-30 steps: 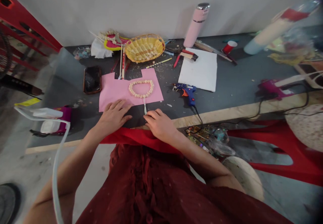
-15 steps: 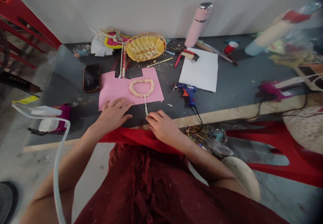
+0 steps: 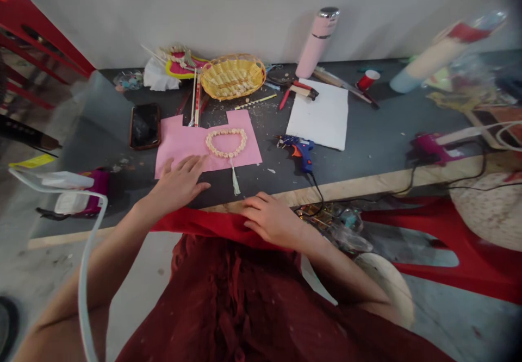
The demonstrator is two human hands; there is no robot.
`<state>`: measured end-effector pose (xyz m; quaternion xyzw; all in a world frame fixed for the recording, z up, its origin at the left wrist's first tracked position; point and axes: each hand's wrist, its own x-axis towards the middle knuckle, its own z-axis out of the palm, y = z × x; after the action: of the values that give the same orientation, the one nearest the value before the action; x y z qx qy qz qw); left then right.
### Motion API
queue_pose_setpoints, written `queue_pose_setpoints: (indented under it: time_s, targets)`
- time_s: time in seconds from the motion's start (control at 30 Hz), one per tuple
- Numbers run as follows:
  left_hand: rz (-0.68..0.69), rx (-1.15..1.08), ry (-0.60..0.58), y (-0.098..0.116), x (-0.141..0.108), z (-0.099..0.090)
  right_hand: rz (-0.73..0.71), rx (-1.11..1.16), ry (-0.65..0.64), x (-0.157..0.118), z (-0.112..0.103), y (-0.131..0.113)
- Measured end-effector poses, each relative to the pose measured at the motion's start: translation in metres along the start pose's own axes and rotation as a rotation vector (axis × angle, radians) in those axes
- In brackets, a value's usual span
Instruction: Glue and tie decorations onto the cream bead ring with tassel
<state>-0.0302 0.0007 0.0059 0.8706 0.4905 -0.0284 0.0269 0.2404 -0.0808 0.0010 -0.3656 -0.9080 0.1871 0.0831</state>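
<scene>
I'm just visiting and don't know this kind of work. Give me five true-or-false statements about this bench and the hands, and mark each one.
1. The beaded loop lies on the pink sheet. True.
2. The right hand grips the pale tassel. False: the tassel lies free, apart from that hand.
3. The left hand lies partly over the pink sheet. True.
4. The phone is inside the yellow basket. False: the phone lies on the grey tabletop, left of the pink sheet.
5. The blue glue gun lies left of the pink sheet. False: the glue gun lies to its right.
</scene>
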Motion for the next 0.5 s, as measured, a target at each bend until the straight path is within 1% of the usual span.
queue_pose_setpoints:
  time_s: [0.07,0.13,0.2,0.27,0.33,0.37,0.5]
  targets:
    - [-0.013,-0.031,0.029,-0.010,0.009,-0.003,-0.069,0.095,-0.001,-0.005,-0.016,0.012]
    - [-0.018,-0.069,0.063,-0.021,0.020,-0.005,-0.021,0.096,0.082,-0.004,-0.036,0.028]
    - [-0.036,-0.064,0.068,-0.030,0.030,-0.006,0.072,-0.034,0.182,0.007,-0.055,0.046]
    - [-0.041,-0.055,0.055,-0.037,0.039,-0.005,0.141,-0.180,0.224,0.024,-0.070,0.065]
    - [-0.039,-0.061,0.050,-0.043,0.047,-0.003,0.200,-0.280,0.213,0.047,-0.077,0.082]
    - [-0.034,-0.075,0.057,-0.045,0.050,-0.001,0.223,-0.301,0.188,0.058,-0.078,0.090]
    - [0.026,-0.149,0.096,-0.050,0.062,0.008,0.265,-0.298,0.047,0.098,-0.071,0.114]
